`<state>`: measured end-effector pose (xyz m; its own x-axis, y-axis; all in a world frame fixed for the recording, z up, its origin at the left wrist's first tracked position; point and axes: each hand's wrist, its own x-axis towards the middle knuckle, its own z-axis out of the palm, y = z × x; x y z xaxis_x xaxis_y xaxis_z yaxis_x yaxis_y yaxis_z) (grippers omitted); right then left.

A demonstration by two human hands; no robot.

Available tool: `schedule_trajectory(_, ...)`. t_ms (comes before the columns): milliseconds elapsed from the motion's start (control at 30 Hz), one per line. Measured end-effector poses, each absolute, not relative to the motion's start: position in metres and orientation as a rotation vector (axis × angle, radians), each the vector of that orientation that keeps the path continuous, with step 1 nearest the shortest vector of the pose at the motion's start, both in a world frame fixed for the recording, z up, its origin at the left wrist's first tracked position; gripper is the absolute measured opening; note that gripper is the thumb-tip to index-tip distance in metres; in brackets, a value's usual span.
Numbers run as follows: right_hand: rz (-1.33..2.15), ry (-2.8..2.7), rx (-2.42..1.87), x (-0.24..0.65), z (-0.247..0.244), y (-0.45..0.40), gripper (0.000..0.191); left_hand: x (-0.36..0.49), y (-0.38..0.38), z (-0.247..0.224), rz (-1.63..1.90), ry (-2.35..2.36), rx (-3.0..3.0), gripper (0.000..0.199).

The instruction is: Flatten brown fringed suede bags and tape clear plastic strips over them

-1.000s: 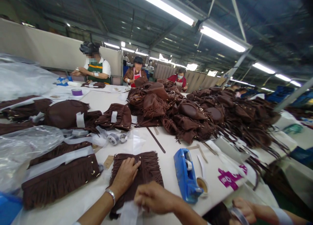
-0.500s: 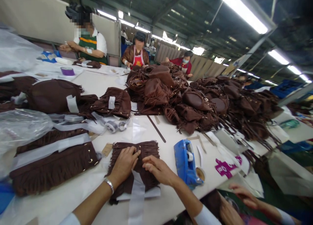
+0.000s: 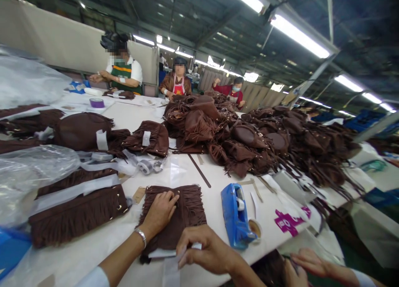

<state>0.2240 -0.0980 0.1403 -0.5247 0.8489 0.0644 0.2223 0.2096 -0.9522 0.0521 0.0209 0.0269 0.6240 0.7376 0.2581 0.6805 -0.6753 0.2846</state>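
A dark brown fringed bag (image 3: pixel 190 199) lies flat on the white table in front of me. My left hand (image 3: pixel 162 212) rests on its left half, fingers spread and pressing on the top, holding nothing. At the bag's lower edge, my right hand (image 3: pixel 204 247) pinches a whitish translucent strip (image 3: pixel 171 270) between thumb and fingers. The strip hangs down toward the near table edge, and white sheet material shows under the bag's lower edge.
A blue tape dispenser (image 3: pixel 232 216) stands at the right. Left lies another fringed bag (image 3: pixel 77 212) with a pale strip. A large heap of brown bags (image 3: pixel 218 129) fills the far side. A neighbour's hands (image 3: pixel 308 264) are at lower right; three people work opposite.
My right hand has moved down and toward me from the bag's middle, taking hold of the strip. The strip no longer lies over the bag's lower half. My left hand stays on the bag.
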Motion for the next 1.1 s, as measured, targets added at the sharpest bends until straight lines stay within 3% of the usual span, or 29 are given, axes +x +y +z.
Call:
schedule_trajectory(100,1.329,-1.723,-1.036,0.226,0.131,-0.063,0.014,0.053,0.024,0.024,0.529,1.176,2.671,0.041)
schedule_trajectory(200,1.076,-1.650,-1.253,0.222,0.101,-0.022,0.005,0.053,0.027,0.024,0.518,1.147,2.655,0.034)
schedule_trajectory(367,0.927,-1.653,-1.431,0.219,0.058,-0.001,0.011,0.050,0.036,0.025,0.501,1.106,2.624,0.035)
schedule_trajectory(633,0.828,-1.775,-1.477,0.228,0.046,-0.015,0.015,0.046,0.042,0.010,0.547,1.128,2.594,0.064)
schedule_trajectory(867,0.890,-1.805,-1.437,0.232,0.056,-0.022,0.014,0.044,0.039,0.000,0.678,1.137,2.557,0.045)
schedule_trajectory(1100,1.156,-1.474,-1.441,0.236,0.069,-0.045,0.018,0.043,0.036,0.002,0.809,1.207,2.491,0.036)
